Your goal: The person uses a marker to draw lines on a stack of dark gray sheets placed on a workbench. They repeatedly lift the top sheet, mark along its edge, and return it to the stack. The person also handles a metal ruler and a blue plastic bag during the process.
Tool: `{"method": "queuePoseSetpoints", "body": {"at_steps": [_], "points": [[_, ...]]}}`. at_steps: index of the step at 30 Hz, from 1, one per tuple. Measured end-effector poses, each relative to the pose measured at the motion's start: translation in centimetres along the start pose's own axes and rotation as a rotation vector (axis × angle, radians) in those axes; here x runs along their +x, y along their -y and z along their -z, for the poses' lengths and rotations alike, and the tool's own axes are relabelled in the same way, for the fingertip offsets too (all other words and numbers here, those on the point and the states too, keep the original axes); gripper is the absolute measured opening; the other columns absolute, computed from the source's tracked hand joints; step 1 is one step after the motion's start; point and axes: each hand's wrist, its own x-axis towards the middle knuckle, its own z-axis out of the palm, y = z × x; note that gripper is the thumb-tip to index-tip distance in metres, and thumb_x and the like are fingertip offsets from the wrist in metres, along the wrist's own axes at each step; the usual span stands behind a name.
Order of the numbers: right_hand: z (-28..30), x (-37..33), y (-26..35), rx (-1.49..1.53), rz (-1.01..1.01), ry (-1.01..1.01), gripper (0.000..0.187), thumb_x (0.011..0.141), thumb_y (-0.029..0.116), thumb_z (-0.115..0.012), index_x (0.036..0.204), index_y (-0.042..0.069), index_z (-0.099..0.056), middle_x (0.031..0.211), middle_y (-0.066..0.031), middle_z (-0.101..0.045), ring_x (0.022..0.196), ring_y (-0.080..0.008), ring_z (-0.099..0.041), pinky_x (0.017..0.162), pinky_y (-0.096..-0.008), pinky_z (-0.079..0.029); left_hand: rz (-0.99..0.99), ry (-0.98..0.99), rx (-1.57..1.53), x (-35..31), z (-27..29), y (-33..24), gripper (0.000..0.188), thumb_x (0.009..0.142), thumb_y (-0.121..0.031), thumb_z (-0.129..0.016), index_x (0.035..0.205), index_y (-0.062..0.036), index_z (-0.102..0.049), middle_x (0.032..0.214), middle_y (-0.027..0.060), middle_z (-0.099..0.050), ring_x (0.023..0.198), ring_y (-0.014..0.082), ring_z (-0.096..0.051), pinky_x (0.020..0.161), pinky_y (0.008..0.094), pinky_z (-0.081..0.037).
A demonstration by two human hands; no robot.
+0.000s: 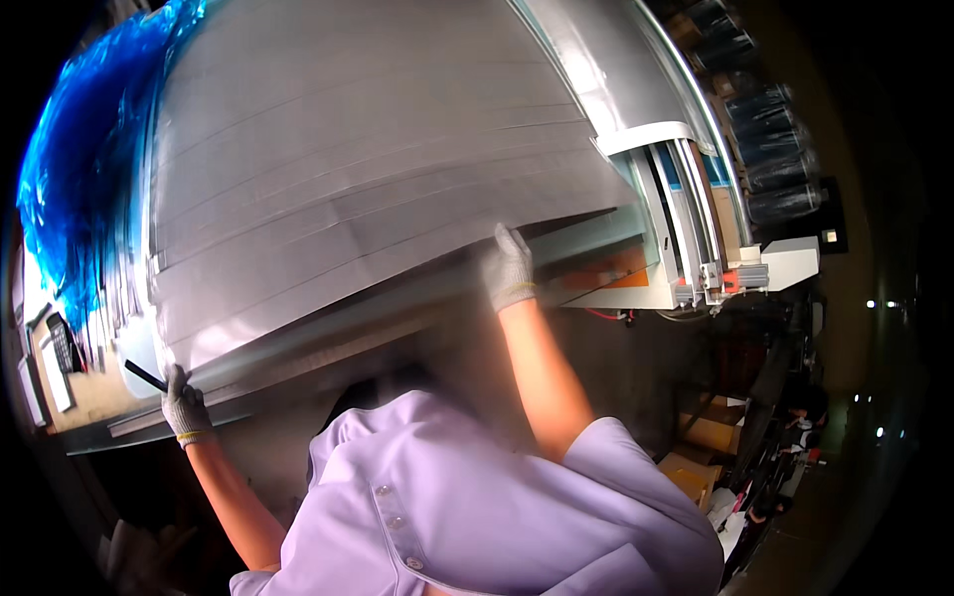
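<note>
From here I see the wide grey sheet [378, 149] lying over the counter [621, 226], its far end cut off at the top. The gloved left hand [184, 402] is at its near left corner, fingers closed on a black stick [146, 375]; their hold on the corner is hard to make out. The gloved right hand [510, 266] is at the near edge, too blurred to tell whether its fingers are clamped or apart. Blue film [89, 149] bunches at left, and the lower right is murky.
</note>
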Motion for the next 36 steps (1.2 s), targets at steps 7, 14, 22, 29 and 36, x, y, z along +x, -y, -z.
{"method": "queuePoseSetpoints", "body": {"at_steps": [7, 14, 22, 29, 36], "points": [[0.9, -1.7, -2.3, -0.076, 0.12, -0.134, 0.009, 0.095, 0.009, -0.057, 0.096, 0.006, -0.065, 0.09, -0.0028, -0.062, 0.083, -0.0136, -0.059, 0.075, -0.031, -0.049, 0.058, -0.071, 0.215, 2.7, -0.8, 3.2, 0.034, 0.084, -0.027, -0.081, 0.097, -0.0014, -0.063, 0.083, 0.0121, -0.07, 0.042, 0.0054, -0.031, 0.04, 0.0239, -0.026], [1.6, 6.3, -3.6, -0.019, 0.092, -0.086, 0.013, 0.098, 0.012, -0.054, 0.105, 0.005, -0.063, 0.097, -0.0051, -0.064, 0.086, -0.0158, -0.062, 0.078, -0.0325, -0.051, 0.02, 0.012, 0.207, 4.3, -3.3, 3.0, 0.029, 0.086, -0.024, -0.078, 0.098, -0.0016, -0.063, 0.088, 0.0158, -0.071, 0.04, 0.0054, -0.031, 0.039, 0.0244, -0.026], [-1.4, 11.5, -4.2, -0.449, -0.106, -0.283, 0.014, 0.101, 0.012, -0.053, 0.099, -0.001, -0.058, 0.07, -0.0117, -0.064, 0.05, -0.0201, -0.061, 0.042, -0.0331, -0.053, -0.233, -0.027, 0.583, 12.5, -3.5, 4.2, 0.035, 0.088, -0.03, -0.075, 0.102, 0.0016, -0.07, 0.073, 0.0023, -0.062, 0.06, 0.0119, -0.054, 0.053, 0.0298, -0.044], [1.2, 10.5, -4.6, -1.665, 0.565, -0.208, 0.039, 0.096, 0.033, -0.061, 0.122, 0.005, -0.058, 0.117, -0.0157, -0.064, 0.104, -0.0317, -0.062, 0.087, -0.0479, -0.049, -0.123, 0.027, 0.484, 13.3, -6.6, 3.0, 0.029, 0.089, -0.021, -0.076, 0.103, 0.0028, -0.069, 0.085, 0.005, -0.068, 0.071, 0.0133, -0.06, 0.063, 0.0302, -0.05], [5.5, 4.2, -5.9, -2.021, 0.703, 0.044, 0.06, 0.098, 0.04, -0.054, 0.148, 0.01, -0.044, 0.158, -0.0122, -0.038, 0.142, -0.0351, -0.038, 0.114, -0.0505, -0.032, -0.191, 0.028, 0.45, 8.5, -8.6, 1.0, 0.024, 0.088, -0.027, -0.077, 0.092, -0.0044, -0.071, 0.065, -0.0015, -0.06, 0.046, 0.007, -0.043, 0.043, 0.0265, -0.034]]}}
